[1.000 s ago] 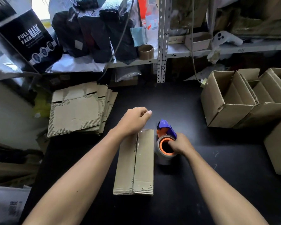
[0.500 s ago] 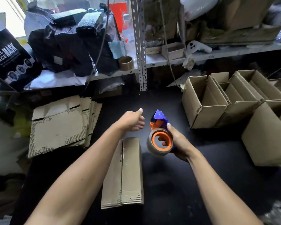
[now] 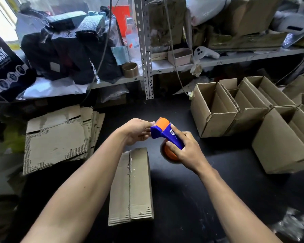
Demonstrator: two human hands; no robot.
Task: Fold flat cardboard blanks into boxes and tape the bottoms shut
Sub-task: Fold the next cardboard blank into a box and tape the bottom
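While both hands' fingers clamp the tape dispenser (image 3: 166, 135), the box (image 3: 132, 186) lies lengthwise, pointing away.

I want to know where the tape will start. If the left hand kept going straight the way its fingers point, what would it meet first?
The left hand points right, and its fingertips sit at the blue head of the tape dispenser held by the right hand. So it meets the dispenser first; actual contact is hard to judge.

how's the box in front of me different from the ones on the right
The box in front lies with its closed flaps up, a seam down the middle; the boxes on the right show open tops and empty insides. The box in front sits alone on the black table, while the boxes on the right crowd together. All are plain brown cardboard.
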